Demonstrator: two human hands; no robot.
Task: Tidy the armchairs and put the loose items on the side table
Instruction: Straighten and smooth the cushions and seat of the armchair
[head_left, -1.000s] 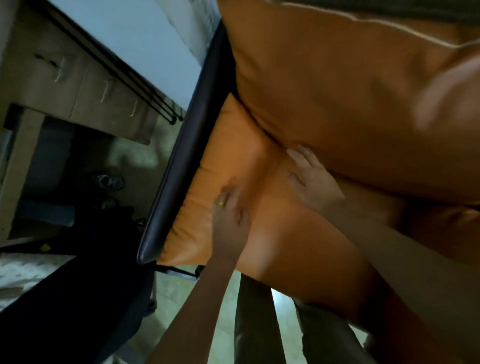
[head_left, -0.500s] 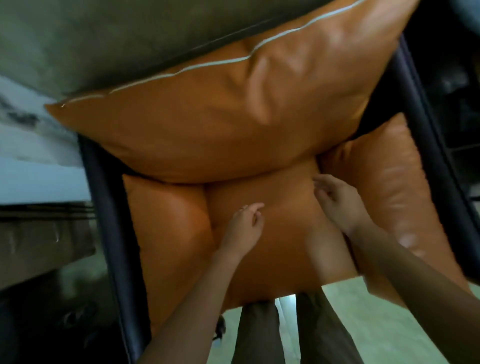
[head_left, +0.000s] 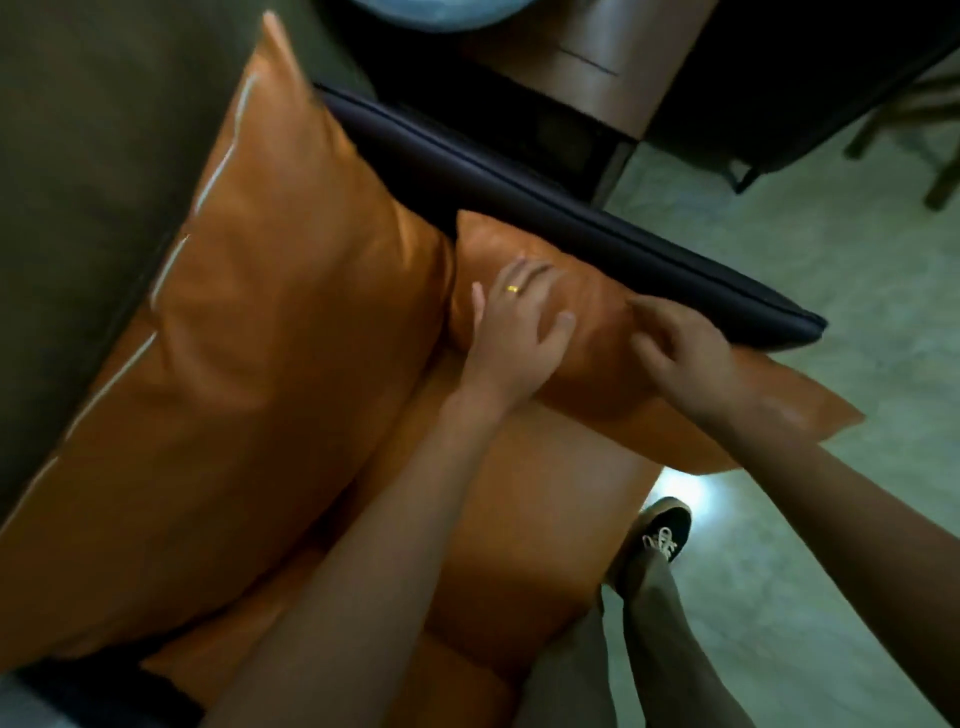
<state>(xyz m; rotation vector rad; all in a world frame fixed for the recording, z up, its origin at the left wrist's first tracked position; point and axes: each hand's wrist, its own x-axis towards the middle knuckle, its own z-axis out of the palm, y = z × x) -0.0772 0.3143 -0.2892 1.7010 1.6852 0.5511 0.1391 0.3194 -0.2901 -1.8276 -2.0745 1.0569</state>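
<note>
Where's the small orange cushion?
The small orange cushion lies mid-right in the head view, against the dark armrest, under the left hand and right hand.

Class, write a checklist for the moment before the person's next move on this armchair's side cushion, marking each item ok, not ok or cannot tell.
1. Left hand rests on side cushion: ok.
2. Right hand has a grip on it: cannot tell, blurred.
3. Side cushion tucked beside armrest: not ok, front corner juts out.
4. Back cushion leans against backrest: ok.
</note>
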